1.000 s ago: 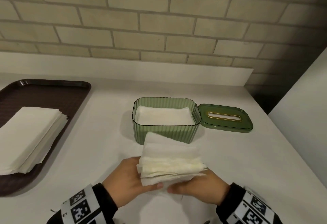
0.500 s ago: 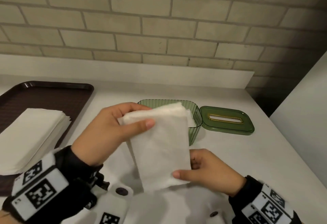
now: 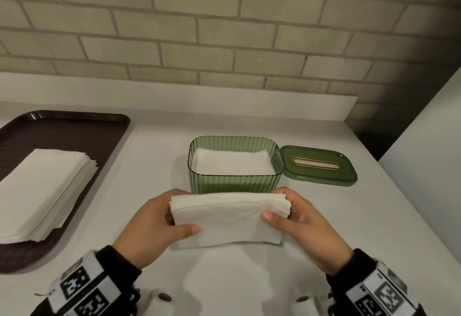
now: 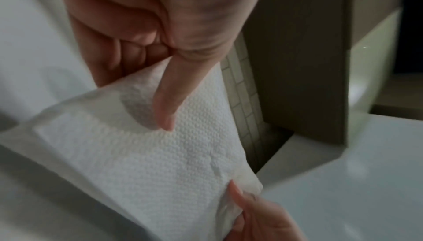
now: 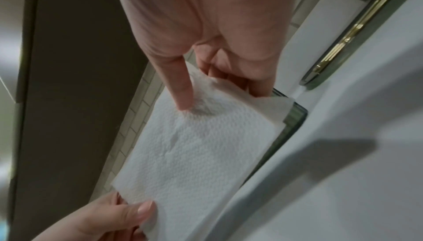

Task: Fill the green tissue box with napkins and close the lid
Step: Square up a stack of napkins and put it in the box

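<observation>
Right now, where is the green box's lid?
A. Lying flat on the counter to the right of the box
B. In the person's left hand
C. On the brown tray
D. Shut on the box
A: the green lid with its gold-rimmed slot lies flat on the counter, right of the open green tissue box.

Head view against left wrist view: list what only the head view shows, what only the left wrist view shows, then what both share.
Only the head view: the green tissue box partly filled with napkins, its lid lying beside it on the right, and the brown tray with a napkin pile.

Only the left wrist view: the napkins' embossed texture and the left thumb pressing on top.

Both: the napkin stack held by the left hand and the right hand over the white counter.
</observation>
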### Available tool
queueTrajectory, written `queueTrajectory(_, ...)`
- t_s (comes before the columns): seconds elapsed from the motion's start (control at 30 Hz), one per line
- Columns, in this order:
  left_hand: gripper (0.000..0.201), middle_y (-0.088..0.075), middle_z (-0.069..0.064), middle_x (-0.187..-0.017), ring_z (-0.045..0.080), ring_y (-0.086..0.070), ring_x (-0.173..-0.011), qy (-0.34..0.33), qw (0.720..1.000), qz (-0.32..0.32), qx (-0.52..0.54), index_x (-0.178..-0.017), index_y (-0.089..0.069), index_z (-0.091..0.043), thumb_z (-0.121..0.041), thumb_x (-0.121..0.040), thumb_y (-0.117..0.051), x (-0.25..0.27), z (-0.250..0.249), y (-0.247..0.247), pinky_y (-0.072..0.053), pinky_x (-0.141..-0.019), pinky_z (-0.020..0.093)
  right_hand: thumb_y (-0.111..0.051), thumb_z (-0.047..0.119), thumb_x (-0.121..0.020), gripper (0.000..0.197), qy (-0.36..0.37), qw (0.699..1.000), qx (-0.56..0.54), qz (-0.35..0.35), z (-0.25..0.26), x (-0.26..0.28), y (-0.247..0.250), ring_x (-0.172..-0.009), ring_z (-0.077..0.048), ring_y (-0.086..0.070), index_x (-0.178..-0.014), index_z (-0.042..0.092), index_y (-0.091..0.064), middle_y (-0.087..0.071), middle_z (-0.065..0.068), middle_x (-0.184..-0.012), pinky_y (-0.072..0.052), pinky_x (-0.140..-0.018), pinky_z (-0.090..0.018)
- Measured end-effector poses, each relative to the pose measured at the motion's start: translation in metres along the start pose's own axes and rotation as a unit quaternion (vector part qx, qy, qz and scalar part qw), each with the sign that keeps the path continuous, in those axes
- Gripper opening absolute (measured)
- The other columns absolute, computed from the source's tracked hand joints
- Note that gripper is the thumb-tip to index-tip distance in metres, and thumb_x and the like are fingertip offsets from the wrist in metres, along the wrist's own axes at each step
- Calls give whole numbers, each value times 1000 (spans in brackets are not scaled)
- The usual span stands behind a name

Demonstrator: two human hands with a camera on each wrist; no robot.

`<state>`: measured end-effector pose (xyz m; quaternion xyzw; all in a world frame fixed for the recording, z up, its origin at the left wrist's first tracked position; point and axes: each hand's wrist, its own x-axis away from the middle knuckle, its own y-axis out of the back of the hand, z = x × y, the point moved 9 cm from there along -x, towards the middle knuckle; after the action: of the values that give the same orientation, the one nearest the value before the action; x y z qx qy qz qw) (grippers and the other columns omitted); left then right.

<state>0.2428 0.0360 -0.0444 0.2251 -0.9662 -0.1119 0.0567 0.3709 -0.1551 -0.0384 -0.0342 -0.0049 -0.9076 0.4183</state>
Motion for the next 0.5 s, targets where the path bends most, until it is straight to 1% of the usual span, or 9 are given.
queueTrajectory(0.07, 58, -72, -2, -83, 9, -67, -71, 25, 1000, 10, 9, -93, -66, -18, -31, -38, -79, 1, 14, -5, -54, -64, 22, -73, 18, -76, 17, -28, 999, 36, 13, -14, 1, 0, -71, -15, -52, -85, 22, -59, -57, 1, -77, -43, -61, -31)
queueTrajectory(0.1, 58, -72, -2, -81, 8, -66, -69, 38, 999, 17, 13, -93, -66, -17, -26, -37, -81, 1, 20, -8, -54, -62, 21, -71, 18, -74, 17, -43, 998, 48, 19, -21, 2, 0, -70, -15, -51, -84, 22, -59, -56, 1, -77, -42, -59, -30)
queueTrajectory(0.17, 56, -71, -2, -80, 6, -64, -67, 58, 998, 31, 14, -93, -67, -16, -16, -39, -83, 3, 29, -13, -53, -60, 19, -73, 14, -68, 24, -73, 995, 64, 33, -34, 3, -2, -69, -13, -50, -85, 18, -57, -56, 3, -76, -41, -59, -26)
queueTrajectory(0.2, 55, -71, -1, -82, 5, -64, -69, 63, 997, 36, 6, -92, -68, -16, -17, -39, -83, 3, 32, -15, -52, -61, 17, -74, 12, -65, 28, -86, 993, 71, 40, -39, 4, -3, -69, -12, -50, -88, 16, -57, -56, 3, -76, -41, -60, -26)
queueTrajectory(0.27, 51, -72, 1, -87, 8, -65, -74, 61, 997, 45, -11, -89, -70, -20, -24, -39, -83, 2, 35, -20, -51, -65, 17, -74, 8, -62, 33, -101, 990, 86, 46, -46, 5, -5, -72, -13, -53, -92, 10, -59, -60, 2, -79, -42, -63, -26)
queueTrajectory(0.33, 40, -73, 4, -85, 11, -66, -75, 49, 997, 56, -26, -82, -70, -22, -25, -44, -82, 2, 31, -23, -50, -67, 19, -74, 8, -62, 31, -93, 990, 100, 43, -45, 4, -5, -73, -11, -56, -91, 8, -63, -63, 1, -80, -45, -64, -24)
queueTrajectory(0.37, 37, -72, 6, -83, 11, -66, -74, 41, 997, 58, -33, -81, -70, -20, -25, -45, -81, 1, 29, -24, -50, -66, 18, -74, 9, -63, 28, -82, 990, 106, 41, -42, 3, -5, -72, -10, -57, -89, 8, -65, -64, 2, -78, -45, -63, -22)
queueTrajectory(0.43, 38, -72, 8, -82, 10, -66, -72, 32, 997, 53, -37, -83, -70, -13, -20, -47, -82, -3, 23, -23, -49, -64, 16, -73, 11, -66, 21, -60, 991, 116, 38, -34, 1, -4, -69, -7, -58, -86, 11, -67, -65, 4, -76, -45, -61, -18)
queueTrajectory(0.5, 40, -72, 9, -83, 7, -65, -71, 29, 998, 49, -33, -86, -70, -10, -16, -48, -81, -5, 18, -21, -49, -63, 14, -72, 11, -67, 19, -47, 991, 116, 40, -30, -1, -4, -68, -5, -58, -85, 12, -68, -65, 5, -76, -46, -60, -17)
